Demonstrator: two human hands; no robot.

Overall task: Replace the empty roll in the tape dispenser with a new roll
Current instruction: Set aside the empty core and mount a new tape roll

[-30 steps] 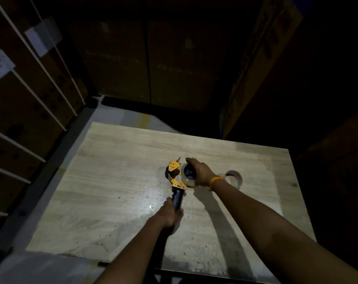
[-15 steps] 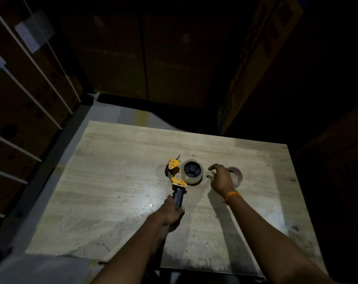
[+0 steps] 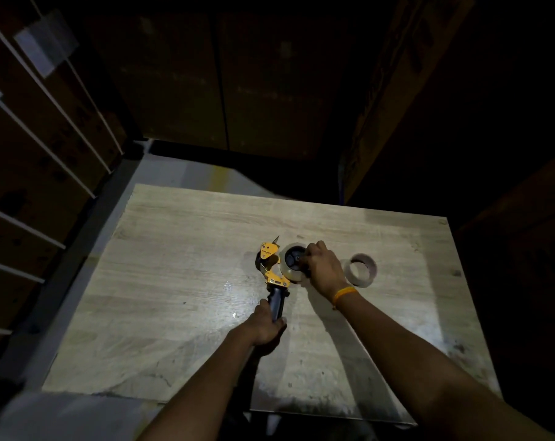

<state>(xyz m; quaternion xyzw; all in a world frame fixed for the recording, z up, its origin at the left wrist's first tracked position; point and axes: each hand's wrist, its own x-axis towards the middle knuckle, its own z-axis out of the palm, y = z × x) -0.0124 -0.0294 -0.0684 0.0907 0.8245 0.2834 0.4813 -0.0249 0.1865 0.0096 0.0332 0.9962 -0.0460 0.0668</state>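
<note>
Landmark is the tape dispenser [image 3: 274, 268], lying flat near the middle of the wooden table [image 3: 174, 281], yellow frame and black handle. Left hand [image 3: 265, 324] sits at the near end of the dispenser, fingers wrapped closed round the handle, pinning it down, same grip as a second ago. On the dispenser's hub sits the new roll [image 3: 293, 264], clear tape, black hub visible through its middle. Right hand [image 3: 322, 268] has come back onto that roll after lifting off to the right half a second ago (brief release, then re-grip); fingers curl over the roll's right edge and toward the hub, pressing or pinching it, exact contact hidden by the knuckles. Just right of that hand, apart from the dispenser, lies the empty core [image 3: 362, 269], brown cardboard ring, flat on the table. Judgement: swap mostly done, roll is being seated; threading the tape end through the front probably remains.
</note>
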